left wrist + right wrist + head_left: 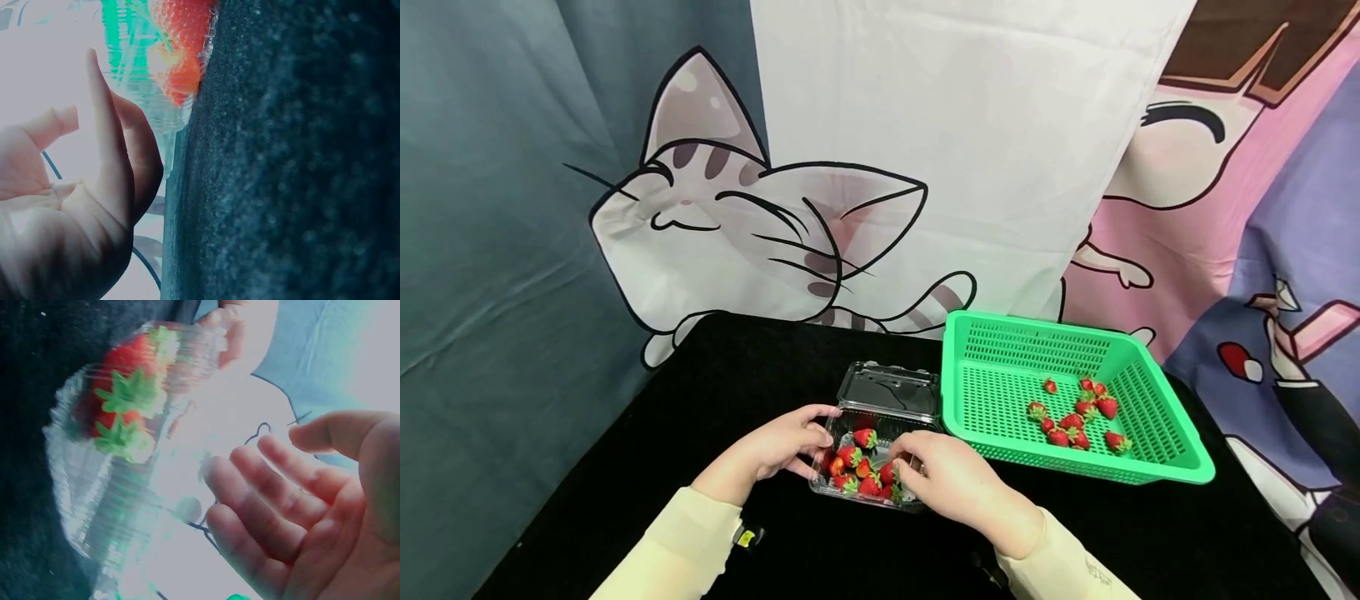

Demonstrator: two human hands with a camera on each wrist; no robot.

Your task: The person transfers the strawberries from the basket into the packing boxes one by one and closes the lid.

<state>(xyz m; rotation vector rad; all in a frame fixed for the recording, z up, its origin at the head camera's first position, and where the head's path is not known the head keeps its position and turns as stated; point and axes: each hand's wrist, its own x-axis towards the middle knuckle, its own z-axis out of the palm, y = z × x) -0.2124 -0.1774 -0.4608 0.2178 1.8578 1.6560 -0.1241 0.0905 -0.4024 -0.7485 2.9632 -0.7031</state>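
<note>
Both hands at the clear punnet (891, 423) now! The left hand (782, 442) is at its left end, relaxed, fingers resting along the wall and by the back-left corner. The right hand (951, 479) arches over the right end, fingertips pointing down in beside the strawberries (868, 485); whether they touch one, I can't tell from the head view.

Look at the punnet: on the black bench (760, 367), between the two hands, its lid (887, 393) folded open toward the bench's back edge. Just to the right, nearer the bench's back-right corner, sits the green basket (951, 375), more berries (1072, 422) gathered in its right half.

Over to the left wrist: one finger straight, another bent behind it, red fruit pressed close to the clear wall. And the right wrist gives us what the head camera hides: the palm side, an ungripping hand, fingers loosely bent, with leafy green tops bunched in the punnet.
</note>
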